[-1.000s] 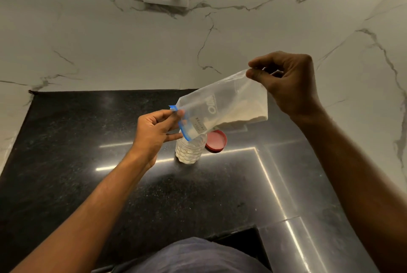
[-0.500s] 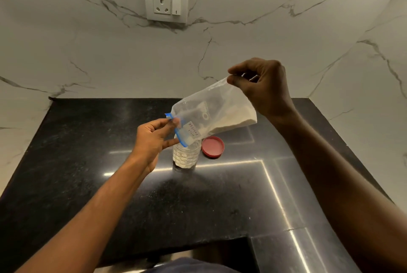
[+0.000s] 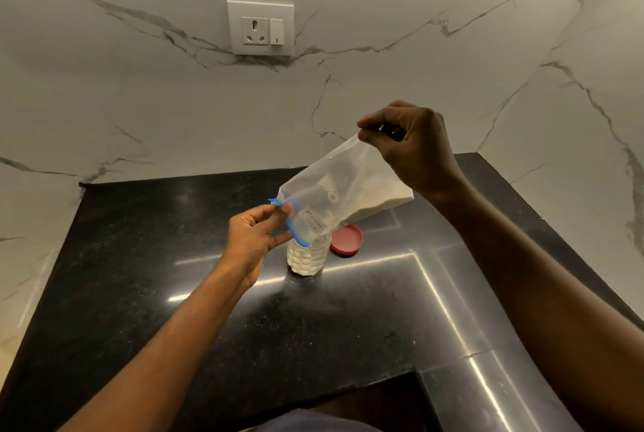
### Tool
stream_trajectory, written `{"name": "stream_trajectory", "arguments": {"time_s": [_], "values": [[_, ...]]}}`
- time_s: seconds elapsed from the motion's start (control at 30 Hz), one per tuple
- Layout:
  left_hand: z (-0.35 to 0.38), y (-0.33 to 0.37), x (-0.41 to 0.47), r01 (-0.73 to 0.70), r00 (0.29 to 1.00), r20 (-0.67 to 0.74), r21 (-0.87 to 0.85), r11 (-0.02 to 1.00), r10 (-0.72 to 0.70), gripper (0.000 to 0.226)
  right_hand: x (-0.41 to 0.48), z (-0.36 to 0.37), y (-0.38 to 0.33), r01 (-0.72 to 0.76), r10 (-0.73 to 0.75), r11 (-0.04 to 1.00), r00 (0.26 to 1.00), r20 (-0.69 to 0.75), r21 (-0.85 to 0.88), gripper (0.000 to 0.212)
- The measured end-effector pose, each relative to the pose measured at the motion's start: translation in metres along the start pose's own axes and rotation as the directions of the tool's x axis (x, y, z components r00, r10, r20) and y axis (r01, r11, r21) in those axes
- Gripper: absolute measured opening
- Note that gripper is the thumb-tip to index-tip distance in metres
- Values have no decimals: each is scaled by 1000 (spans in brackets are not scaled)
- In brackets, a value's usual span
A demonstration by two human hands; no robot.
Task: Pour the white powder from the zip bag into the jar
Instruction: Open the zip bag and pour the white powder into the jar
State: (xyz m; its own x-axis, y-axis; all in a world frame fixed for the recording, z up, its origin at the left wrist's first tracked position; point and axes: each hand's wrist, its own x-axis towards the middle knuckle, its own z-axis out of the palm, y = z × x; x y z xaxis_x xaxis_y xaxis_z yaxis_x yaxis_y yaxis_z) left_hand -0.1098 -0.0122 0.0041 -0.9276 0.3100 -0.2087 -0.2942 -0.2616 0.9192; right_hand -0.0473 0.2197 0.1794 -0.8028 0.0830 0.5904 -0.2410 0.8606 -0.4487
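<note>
The zip bag (image 3: 331, 201) hangs tilted over the jar (image 3: 308, 257), its blue-edged mouth lowered to the jar's rim and its closed bottom raised up and away. White powder (image 3: 378, 200) sits banked along the bag's lower fold, above the jar. The left hand (image 3: 252, 240) pinches the blue zip edge just beside the jar's mouth; the right hand (image 3: 414, 149) grips the bag's raised corner, well above the jar. The jar stands upright on the black counter (image 3: 174, 292), partly filled with white. A red lid (image 3: 346, 240) lies just beside the jar. A wall socket (image 3: 260, 27) sits far above the jar.
</note>
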Motion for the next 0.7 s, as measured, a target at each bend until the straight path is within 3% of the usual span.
{"name": "stream_trajectory", "arguments": {"time_s": [0.57, 0.7], "values": [[-5, 5, 7, 4, 999, 51, 17, 1000, -4, 20, -6, 5, -13, 30, -32, 995, 999, -17, -98, 14], [-6, 7, 9, -7, 997, 76, 4, 1000, 7, 29, -7, 4, -11, 8, -13, 996, 999, -53, -91, 14]]}}
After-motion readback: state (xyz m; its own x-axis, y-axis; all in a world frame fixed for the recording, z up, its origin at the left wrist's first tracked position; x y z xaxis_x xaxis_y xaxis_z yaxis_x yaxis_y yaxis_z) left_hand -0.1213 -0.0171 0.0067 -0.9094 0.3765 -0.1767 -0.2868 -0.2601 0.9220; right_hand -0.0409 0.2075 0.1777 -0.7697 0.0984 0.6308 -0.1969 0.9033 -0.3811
